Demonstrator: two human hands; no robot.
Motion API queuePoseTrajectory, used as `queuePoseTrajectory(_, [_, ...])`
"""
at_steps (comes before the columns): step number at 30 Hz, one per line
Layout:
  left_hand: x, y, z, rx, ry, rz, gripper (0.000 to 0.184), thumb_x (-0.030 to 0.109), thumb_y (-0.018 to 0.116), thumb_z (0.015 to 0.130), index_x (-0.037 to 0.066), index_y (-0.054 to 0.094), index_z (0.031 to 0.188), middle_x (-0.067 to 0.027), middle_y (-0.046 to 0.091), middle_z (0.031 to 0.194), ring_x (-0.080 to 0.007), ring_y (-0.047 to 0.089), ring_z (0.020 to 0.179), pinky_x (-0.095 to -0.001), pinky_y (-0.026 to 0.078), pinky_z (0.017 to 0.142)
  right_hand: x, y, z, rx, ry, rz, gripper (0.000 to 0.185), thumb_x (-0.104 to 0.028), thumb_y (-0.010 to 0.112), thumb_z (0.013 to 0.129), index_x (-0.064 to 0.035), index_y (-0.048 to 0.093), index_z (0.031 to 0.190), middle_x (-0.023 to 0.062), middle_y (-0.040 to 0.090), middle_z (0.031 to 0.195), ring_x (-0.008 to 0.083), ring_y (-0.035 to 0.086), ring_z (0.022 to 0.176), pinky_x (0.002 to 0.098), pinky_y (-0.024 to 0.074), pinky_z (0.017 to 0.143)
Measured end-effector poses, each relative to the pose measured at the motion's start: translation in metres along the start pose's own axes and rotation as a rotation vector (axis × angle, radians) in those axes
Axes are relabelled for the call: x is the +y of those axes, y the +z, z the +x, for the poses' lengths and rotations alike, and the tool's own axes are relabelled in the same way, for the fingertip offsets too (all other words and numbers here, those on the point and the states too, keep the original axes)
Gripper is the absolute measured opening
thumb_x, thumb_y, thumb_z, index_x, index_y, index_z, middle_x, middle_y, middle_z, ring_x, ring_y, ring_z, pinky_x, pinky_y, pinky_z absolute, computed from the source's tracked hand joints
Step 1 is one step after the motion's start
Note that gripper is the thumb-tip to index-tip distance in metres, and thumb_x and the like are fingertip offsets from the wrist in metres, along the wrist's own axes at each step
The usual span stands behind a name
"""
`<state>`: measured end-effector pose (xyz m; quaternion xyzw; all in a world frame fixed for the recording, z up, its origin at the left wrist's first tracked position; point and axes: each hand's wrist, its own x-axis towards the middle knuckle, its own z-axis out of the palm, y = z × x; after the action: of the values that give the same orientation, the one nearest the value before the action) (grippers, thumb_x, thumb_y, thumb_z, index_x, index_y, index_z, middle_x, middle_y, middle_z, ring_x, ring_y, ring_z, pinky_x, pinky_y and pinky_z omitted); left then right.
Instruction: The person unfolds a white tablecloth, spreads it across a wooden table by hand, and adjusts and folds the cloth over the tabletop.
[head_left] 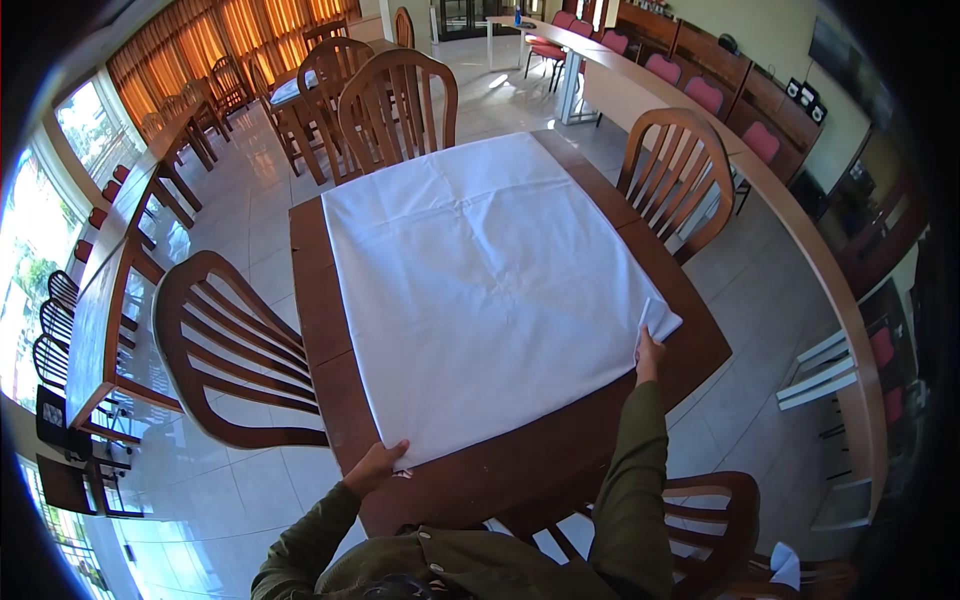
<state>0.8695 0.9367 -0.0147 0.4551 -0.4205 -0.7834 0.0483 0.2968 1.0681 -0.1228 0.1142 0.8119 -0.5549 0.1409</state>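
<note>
A white tablecloth (480,300) lies spread over a brown wooden table (690,350), with faint creases across its middle. Bare wood shows along the table's sides and near edge. My left hand (375,468) pinches the cloth's near left corner, thumb on top. At the near right corner, my right hand (649,356) grips the cloth, where a small flap is folded up beside the fingers. Both arms, in dark green sleeves, reach forward over the near edge.
Wooden chairs stand around the table: one at the left (235,360), one at the far side (400,105), one at the right (680,175), and one close to me (715,520). A long curved counter (800,230) runs along the right. More tables stand at the left (100,310).
</note>
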Motion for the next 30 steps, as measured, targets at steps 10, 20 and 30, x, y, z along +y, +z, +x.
queuePoseTrajectory(10, [-0.036, -0.014, 0.022, 0.096, -0.02, 0.059, 0.027, 0.021, 0.058, 0.079, -0.005, 0.053, 0.087, -0.0059, 0.053, 0.072, -0.0127, 0.05, 0.054, -0.0241, 0.044, 0.046, 0.002, -0.01, -0.027, 0.158, -0.127, -0.381, 0.044, -0.027, 0.065, 0.064, 0.0077, 0.055, 0.089, 0.0219, 0.058, 0.088, 0.0324, 0.057, 0.085, 0.0393, 0.045, 0.073])
queuePoseTrajectory(20, [-0.039, 0.03, -0.019, -0.111, -0.285, 0.323, 0.036, 0.027, 0.064, 0.073, -0.004, 0.056, 0.09, -0.0114, 0.058, 0.08, -0.0146, 0.056, 0.067, -0.0262, 0.047, 0.058, 0.008, -0.049, -0.018, 0.449, -0.104, -0.218, 0.039, -0.015, 0.053, 0.073, 0.0108, 0.047, 0.102, 0.0267, 0.052, 0.099, 0.0369, 0.052, 0.092, 0.0383, 0.0428, 0.079])
queuePoseTrajectory(30, [-0.105, 0.049, -0.02, -0.204, -0.199, 0.412, 0.052, 0.028, 0.072, 0.064, -0.003, 0.054, 0.101, -0.0137, 0.057, 0.096, -0.0191, 0.054, 0.09, -0.0294, 0.043, 0.076, 0.017, -0.1, -0.056, 0.538, 0.071, -0.208, 0.036, -0.02, 0.051, 0.077, 0.0087, 0.048, 0.097, 0.0245, 0.053, 0.097, 0.0378, 0.053, 0.09, 0.0403, 0.0431, 0.078])
